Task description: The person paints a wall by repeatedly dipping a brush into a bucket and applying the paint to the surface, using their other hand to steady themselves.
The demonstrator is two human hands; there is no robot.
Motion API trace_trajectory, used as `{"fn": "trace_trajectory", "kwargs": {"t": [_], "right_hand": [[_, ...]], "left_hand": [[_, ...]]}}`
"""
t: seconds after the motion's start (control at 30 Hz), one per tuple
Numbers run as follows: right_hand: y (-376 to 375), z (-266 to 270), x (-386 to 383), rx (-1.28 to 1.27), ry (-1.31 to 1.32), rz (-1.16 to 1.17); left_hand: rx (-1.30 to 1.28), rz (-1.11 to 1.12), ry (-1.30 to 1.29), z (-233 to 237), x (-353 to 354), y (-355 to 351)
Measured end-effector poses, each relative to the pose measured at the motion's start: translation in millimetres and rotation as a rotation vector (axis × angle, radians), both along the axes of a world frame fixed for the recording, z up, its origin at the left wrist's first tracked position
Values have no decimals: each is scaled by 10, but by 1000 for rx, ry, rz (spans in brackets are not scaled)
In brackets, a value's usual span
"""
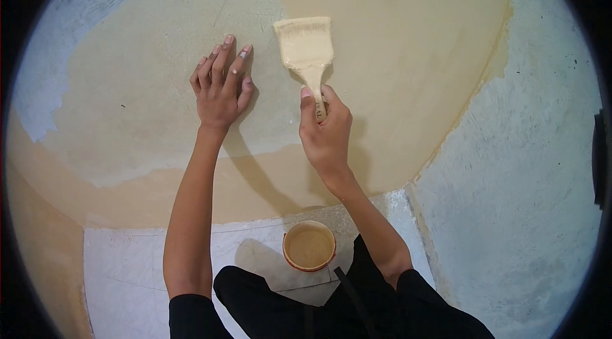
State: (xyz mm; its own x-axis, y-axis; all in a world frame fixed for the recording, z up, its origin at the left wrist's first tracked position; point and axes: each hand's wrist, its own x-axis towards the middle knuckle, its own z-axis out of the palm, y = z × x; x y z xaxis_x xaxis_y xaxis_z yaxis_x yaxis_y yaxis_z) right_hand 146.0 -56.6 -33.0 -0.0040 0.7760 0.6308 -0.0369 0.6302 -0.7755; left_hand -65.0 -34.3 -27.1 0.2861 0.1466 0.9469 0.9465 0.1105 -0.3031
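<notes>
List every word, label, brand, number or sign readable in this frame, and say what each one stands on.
"AL": on the handle of the brush, held in the right hand; the small letters before it are too blurred to read surely.
No other text can be made out, either on the wall or on the visible part of the container.
</notes>
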Motion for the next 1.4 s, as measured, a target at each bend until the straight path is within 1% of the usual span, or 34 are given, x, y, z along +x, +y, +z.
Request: {"fn": "trace_trajectory", "kwargs": {"t": [0.07, 0.17, 0.23, 0.3, 0.37, 0.43, 0.47, 0.53, 0.6, 0.67, 0.77, 0.83, 0.9, 0.93, 1.0, 1.1, 1.2, 1.33, 1.4], "right_hand": [[-3, -48, 8, -12, -15, 4], [-63, -341, 61, 45, -80, -46], [-163, -514, 104, -65, -70, -17], [-243, -573, 190, -105, -83, 2], [-274, -511, 210, -150, -98, 22], [-224, -368, 206, -45, -55, -6], [-179, -297, 195, -48, -58, -10], [-63, -148, 145, 46, -36, 12], [38, -6, 41, 47, -43, -23], [76, -24, 25, 42, -49, -53], [125, -217, 39, 31, -75, -31], [-16, -452, 129, -141, -58, 65], [-33, -892, 170, -212, -162, 22], [-56, -1111, 173, -214, -164, 24], [-134, -1439, 180, -174, -52, 38], [-261, -1565, 273, -225, -102, 17], [-302, -1327, 319, -223, -37, 66], [-276, -802, 311, -218, 7, 119], [-223, -606, 227, -149, 57, 139]], "left_hand": [[30, 24, -19, 5, 17, 2], [25, 18, -23, 8, 20, 0], [31, 17, -22, 14, 12, 4], [29, 14, -19, 8, 7, 6], [28, 19, -19, 5, 17, -3], [25, 16, -19, 4, 15, -2], [30, 14, -19, 7, 13, 3], [27, 9, -21, 11, 9, 6], [21, 7, -23, 9, 2, 3], [18, 7, -11, 10, -5, 3], [21, 10, -18, 6, -2, 5], [24, 17, -17, 9, -4, 9], [26, 18, -15, -1, -9, 19], [29, 18, -13, -2, -14, 27], [32, 20, -9, -3, -14, 20], [4, 3, -5, 5, -6, 4], [40, 0, -12, -4, -1, 25], [41, 20, -8, 6, -2, 22], [39, 17, -7, -10, 2, 20]]}}
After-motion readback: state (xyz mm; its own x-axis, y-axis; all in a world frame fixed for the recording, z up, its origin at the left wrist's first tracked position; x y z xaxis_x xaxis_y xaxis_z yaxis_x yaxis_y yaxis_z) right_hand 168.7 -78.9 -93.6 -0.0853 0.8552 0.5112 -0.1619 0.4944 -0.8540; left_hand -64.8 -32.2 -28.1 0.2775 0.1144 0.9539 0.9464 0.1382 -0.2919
